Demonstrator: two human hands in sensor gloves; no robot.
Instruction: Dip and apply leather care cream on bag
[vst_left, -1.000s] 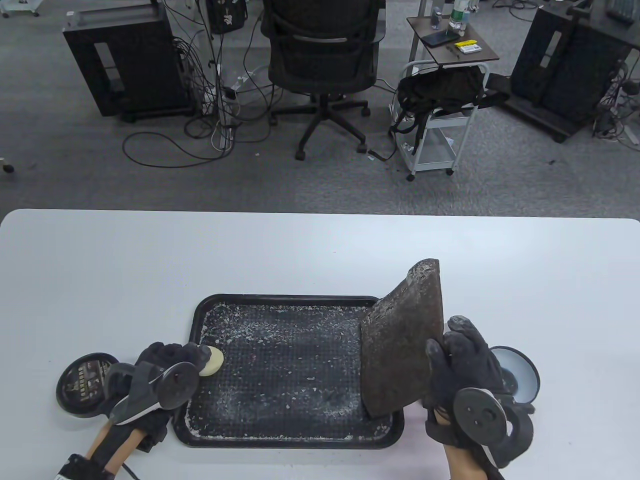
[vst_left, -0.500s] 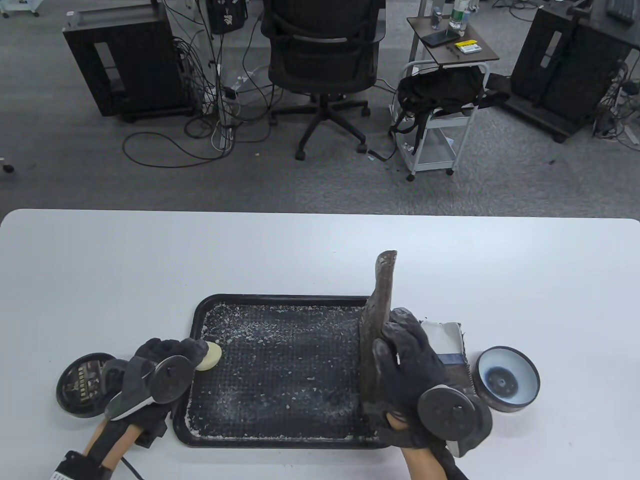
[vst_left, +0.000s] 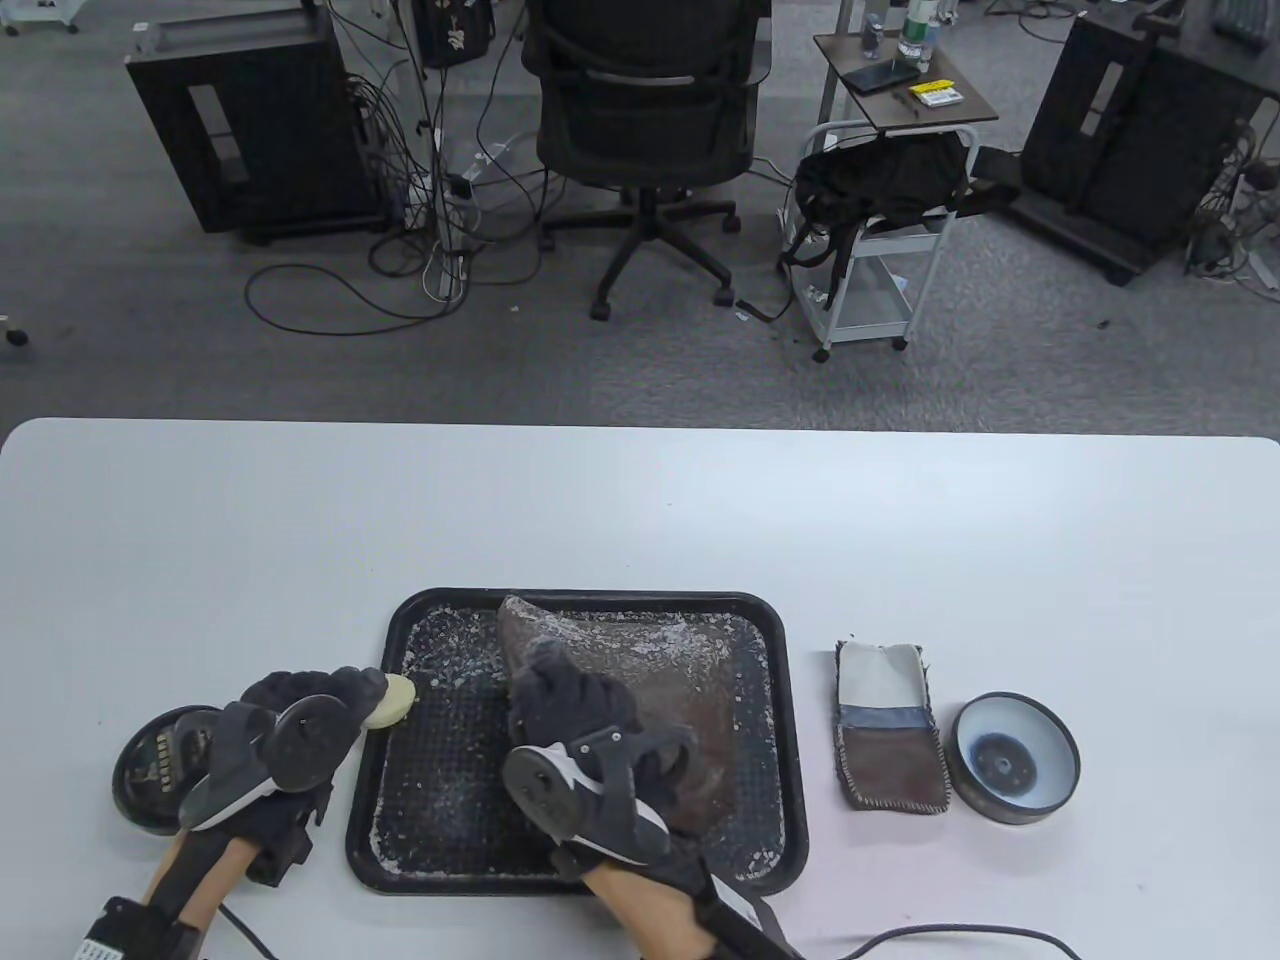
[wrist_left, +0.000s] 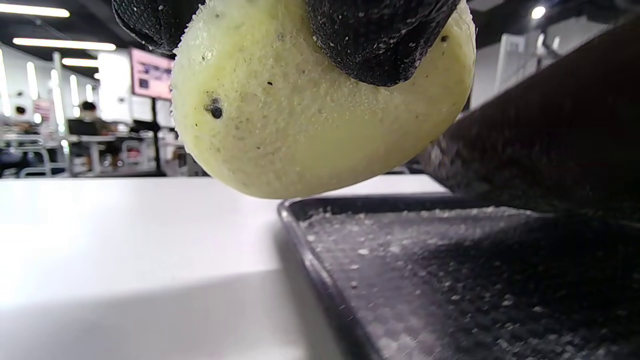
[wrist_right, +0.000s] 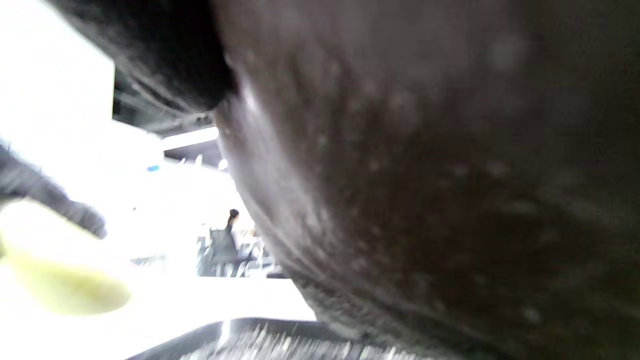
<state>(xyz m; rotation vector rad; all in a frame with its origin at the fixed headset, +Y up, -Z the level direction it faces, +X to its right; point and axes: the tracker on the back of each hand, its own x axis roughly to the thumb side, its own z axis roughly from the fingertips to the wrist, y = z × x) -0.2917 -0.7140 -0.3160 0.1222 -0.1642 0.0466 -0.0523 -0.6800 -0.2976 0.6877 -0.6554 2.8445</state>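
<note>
At the far left an open cream tin (vst_left: 150, 765) sits on the table (vst_left: 640, 510), partly hidden behind the left hand (vst_left: 300, 715). That hand pinches a yellow sponge (vst_left: 390, 700) over the left rim of the black tray (vst_left: 790, 800), clear of its flaky floor (the left wrist view shows the gap). The right hand (vst_left: 580, 720) curls round the brown leather bag (vst_left: 680, 690), tilted over the tray. Lay it flat and pin it firmly so it cannot slide, then wipe in small circles. Further right lie a small pouch (vst_left: 890, 730) and the tin's lid (vst_left: 1015, 760).
</note>
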